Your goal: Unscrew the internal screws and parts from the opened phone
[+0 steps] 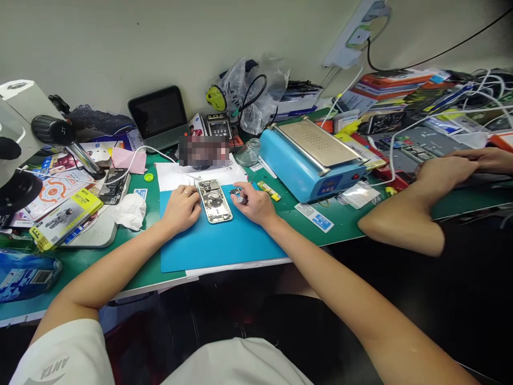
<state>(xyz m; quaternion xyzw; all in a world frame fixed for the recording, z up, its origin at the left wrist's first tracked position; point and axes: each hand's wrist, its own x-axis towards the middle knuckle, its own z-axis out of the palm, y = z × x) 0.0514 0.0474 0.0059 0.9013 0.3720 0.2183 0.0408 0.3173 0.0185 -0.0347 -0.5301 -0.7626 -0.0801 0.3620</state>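
Observation:
On the blue mat lies an opened smartphone, its inner board and metal parts exposed. My left hand rests at the phone's left edge with fingers curled; whether anything is in them is hidden. To the right of the phone, my right hand is closed in a pinch. A small dark part with a bright spot shows at its fingertips, and a short grey cylindrical tool end sticks out below. Just beyond that hand is a yellow tube-like item.
A blue heating plate machine stands at the right, a glass jar behind the mat. At the left are a microscope, a yellow battery box and crumpled tissue. Another person's arm reaches in from the right.

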